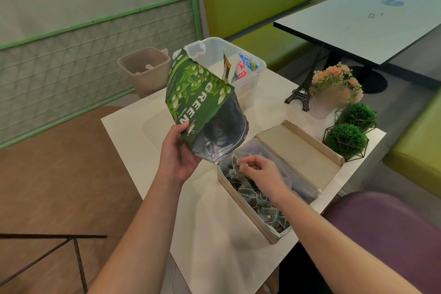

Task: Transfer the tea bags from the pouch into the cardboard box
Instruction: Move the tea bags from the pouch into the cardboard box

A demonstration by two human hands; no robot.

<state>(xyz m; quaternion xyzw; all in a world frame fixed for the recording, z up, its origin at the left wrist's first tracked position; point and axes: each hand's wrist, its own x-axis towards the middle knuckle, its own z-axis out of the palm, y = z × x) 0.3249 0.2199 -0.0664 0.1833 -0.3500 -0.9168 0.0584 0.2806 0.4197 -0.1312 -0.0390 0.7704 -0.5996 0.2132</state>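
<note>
White tabletop [152,131] bears my beige cardboard box [241,194]; beside it my left hand [177,150] grips the green foil pouch [202,107], while above it my right hand [259,168] pinches a translucent tea bag [236,159].

Glossy plastic pouch [202,102]; matt cardboard box [298,148]; smooth white table [210,217].

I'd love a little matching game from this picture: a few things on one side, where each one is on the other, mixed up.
Things:
1. pouch
2. tea bags
3. tower model
4. snack packets

Places:
A. in the clear bin
B. in the cardboard box
C. held up by the left hand
D. standing beside the flower pot

Pairs: 1-C, 2-B, 3-D, 4-A
</note>
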